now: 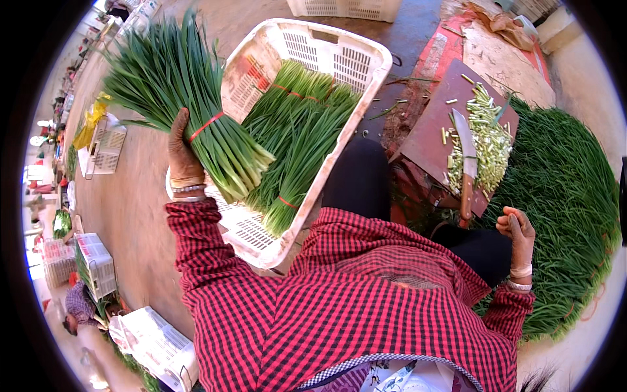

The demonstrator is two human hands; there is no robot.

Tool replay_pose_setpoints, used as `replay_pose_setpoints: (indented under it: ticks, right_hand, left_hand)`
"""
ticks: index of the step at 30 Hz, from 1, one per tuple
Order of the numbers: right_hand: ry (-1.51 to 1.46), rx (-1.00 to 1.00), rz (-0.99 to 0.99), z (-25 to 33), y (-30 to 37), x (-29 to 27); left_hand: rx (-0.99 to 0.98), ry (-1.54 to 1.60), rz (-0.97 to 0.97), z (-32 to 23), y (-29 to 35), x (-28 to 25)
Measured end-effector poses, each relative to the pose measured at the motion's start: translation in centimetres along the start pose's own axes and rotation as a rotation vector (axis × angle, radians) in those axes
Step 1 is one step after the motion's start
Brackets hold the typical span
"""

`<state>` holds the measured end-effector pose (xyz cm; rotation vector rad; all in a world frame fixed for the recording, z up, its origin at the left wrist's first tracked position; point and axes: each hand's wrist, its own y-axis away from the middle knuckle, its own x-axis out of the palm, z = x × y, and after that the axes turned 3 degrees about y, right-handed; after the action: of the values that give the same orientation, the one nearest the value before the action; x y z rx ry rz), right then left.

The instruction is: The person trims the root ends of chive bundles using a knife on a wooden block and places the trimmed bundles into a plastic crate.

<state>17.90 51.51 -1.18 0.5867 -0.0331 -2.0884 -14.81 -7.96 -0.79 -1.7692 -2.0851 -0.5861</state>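
Note:
My left hand [182, 149] grips a bunch of garlic chives [196, 98], tied with a red band near its pale cut ends. It is held over the left edge of a white plastic crate [356, 55], where more banded bunches [317, 124] lie. My right hand [518, 228] is closed, fingers curled in; what it holds, if anything, is hidden. It is beside a large heap of loose green chives [562, 189]. A knife [467, 157] with a wooden handle rests on a reddish-brown board [428, 134], among chopped pale stem ends [491, 140].
Another white crate [346, 8] stands beyond the first. To the left across the brown floor [147, 215] are more crates [96, 264] and a yellow bag [90, 124]. Another person [80, 304] bends by the crates at lower left. A pale wall [584, 72] rises at right.

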Motion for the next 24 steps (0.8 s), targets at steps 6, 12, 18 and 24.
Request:
replay_pose_setpoints:
  ticks: [6,12,18,24]
  right_hand:
    - [0.105,0.082,0.098,-1.7,-2.5,1.8]
    - [0.317,0.142,0.198,-1.8,-4.6,3.9]
    - [0.315,0.208,0.204,-2.9,-6.3,3.9]
    - [0.350,0.297,0.464,-1.2,-7.9,8.8]
  left_hand:
    - [-0.336,-0.439,0.328,1.3,-3.4,-5.1]
    - [-0.915,-0.995,0.344,23.6,-2.1,-19.6]
    - [-0.822,-1.298,0.364,20.8,-3.2,-18.4]
    - [-0.595,-1.692,0.206,21.0,0.7,-12.8]
